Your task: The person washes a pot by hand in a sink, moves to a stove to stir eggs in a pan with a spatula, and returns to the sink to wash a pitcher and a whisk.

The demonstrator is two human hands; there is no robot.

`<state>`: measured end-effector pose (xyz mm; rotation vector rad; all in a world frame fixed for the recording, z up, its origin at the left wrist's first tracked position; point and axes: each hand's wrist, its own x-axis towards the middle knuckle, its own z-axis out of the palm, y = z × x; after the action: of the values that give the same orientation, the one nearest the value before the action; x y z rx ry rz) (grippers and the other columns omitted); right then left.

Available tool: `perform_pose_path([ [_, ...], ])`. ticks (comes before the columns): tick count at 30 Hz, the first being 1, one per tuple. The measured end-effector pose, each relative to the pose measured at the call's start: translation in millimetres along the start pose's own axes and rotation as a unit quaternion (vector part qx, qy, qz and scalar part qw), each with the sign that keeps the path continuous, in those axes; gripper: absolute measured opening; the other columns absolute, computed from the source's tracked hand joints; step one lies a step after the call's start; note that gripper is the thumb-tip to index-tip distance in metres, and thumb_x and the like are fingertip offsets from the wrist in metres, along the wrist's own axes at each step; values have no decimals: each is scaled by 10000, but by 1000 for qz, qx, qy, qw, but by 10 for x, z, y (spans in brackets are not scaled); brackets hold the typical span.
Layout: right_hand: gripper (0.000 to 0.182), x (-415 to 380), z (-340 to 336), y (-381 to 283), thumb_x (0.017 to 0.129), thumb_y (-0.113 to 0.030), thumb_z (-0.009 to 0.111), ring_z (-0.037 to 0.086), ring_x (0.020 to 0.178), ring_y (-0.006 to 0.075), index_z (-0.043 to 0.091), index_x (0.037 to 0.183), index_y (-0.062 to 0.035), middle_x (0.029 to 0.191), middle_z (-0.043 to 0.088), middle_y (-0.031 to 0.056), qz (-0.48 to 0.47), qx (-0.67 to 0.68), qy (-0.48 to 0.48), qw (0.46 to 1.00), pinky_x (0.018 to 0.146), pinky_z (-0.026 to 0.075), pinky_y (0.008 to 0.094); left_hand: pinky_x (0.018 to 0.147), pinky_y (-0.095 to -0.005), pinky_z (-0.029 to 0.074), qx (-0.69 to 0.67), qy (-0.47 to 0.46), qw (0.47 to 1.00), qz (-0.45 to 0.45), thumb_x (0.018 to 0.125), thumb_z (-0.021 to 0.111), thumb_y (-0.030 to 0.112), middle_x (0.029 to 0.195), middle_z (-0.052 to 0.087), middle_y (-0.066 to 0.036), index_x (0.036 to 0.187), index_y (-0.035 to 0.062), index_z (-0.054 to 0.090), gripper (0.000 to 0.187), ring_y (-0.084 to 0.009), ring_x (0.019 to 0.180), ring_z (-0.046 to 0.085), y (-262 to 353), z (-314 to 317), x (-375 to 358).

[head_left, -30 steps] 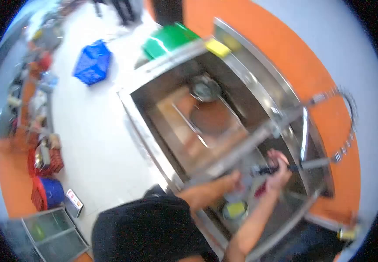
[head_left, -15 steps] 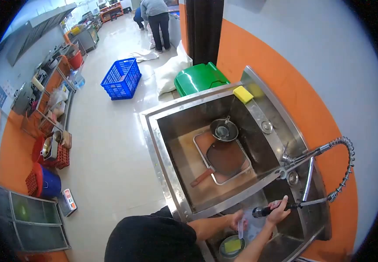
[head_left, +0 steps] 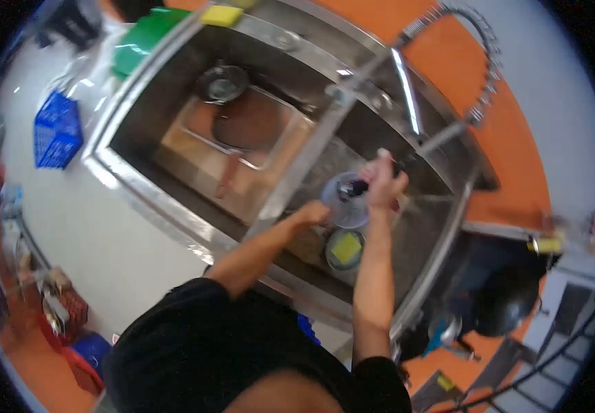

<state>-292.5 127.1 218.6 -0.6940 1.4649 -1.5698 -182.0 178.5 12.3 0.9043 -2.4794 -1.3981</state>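
In the near sink basin my right hand (head_left: pixel 385 182) is closed round a black spray nozzle (head_left: pixel 352 187) that points down into a translucent plastic container (head_left: pixel 352 217). My left hand (head_left: pixel 313 213) grips the container's left edge, its fingers partly hidden and blurred. Just below the container stands a small round bowl (head_left: pixel 332 256) with a yellow-green sponge (head_left: pixel 346 248) in it. A coiled spring hose (head_left: pixel 488 51) arches over from the faucet on the sink's back ledge towards the nozzle.
The other basin holds a wooden board (head_left: pixel 180 162), a metal-rimmed tray (head_left: pixel 268 160), a handled pan (head_left: pixel 246 124) and a small dark pot (head_left: pixel 222 84). A steel divider (head_left: pixel 304 153) parts the basins. A yellow sponge (head_left: pixel 221 15) lies on the far rim; a blue crate (head_left: pixel 57 131) stands on the floor.
The view has swung right and down, bringing the near basin to the middle. The nozzle now sits over the container, and both hands keep their holds.
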Motion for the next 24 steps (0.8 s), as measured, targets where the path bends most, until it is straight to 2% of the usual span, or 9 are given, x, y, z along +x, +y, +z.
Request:
perform_pose_path([
  [1,277,-81,42,-50,873,-190,620,463,474,124,415,906,-8,573,489,42,-1,81,-82,993,447,407,287,609,-444,483,7,108,994,-8,770,581,204,709,649,-156,706,41,649,188,-347,662,626,-16,232,-32],
  [2,195,-94,70,-50,899,-157,579,426,453,125,455,848,-14,555,475,38,-19,135,-109,985,450,391,291,629,-452,496,-39,67,997,-24,781,571,195,764,661,-184,764,29,672,194,-339,706,646,150,39,-178],
  [6,428,27,10,-158,909,-185,544,411,433,137,397,524,-68,497,428,41,-142,47,-20,989,465,406,310,616,-456,503,1,156,973,-172,744,601,195,715,651,-195,727,10,664,196,-335,675,651,73,23,-4],
  [9,407,-41,-90,-156,909,-185,544,427,440,139,406,548,-57,505,440,47,-113,-26,-38,992,474,417,304,653,-489,497,26,78,996,-25,749,661,357,768,632,-227,793,23,620,339,-408,766,623,-285,305,158],
  [11,382,-110,-72,-113,911,-181,533,441,445,149,427,572,-40,510,445,53,-96,7,-63,993,477,426,306,661,-478,502,-30,21,995,-90,793,599,318,767,641,-209,846,27,613,296,-395,750,630,151,92,-57],
  [17,295,-24,-108,-93,902,-172,560,534,535,171,486,665,-14,602,541,71,-90,66,-97,989,544,457,312,611,-389,499,-253,203,907,-267,749,546,248,695,654,-204,725,-14,670,290,-255,728,668,-175,252,58],
  [20,288,-60,-15,-205,915,-174,519,570,591,214,502,693,8,632,562,126,-109,-8,-119,987,592,468,325,622,-400,485,-240,225,891,-312,747,543,281,743,658,-173,786,-15,665,323,-259,706,641,16,97,41],
  [22,279,-58,33,-296,912,-182,534,585,635,201,533,720,21,673,596,124,-84,6,-129,988,641,463,316,615,-415,469,-428,342,784,-292,744,541,262,817,649,-133,944,-5,636,347,-267,651,597,512,-267,-79],
  [24,258,-16,19,-407,905,-186,551,589,667,176,589,770,30,705,626,107,-74,-53,-142,986,697,447,295,624,-419,465,-492,307,754,-309,761,518,257,841,638,-127,1010,-5,602,370,-261,645,580,123,-53,102],
])
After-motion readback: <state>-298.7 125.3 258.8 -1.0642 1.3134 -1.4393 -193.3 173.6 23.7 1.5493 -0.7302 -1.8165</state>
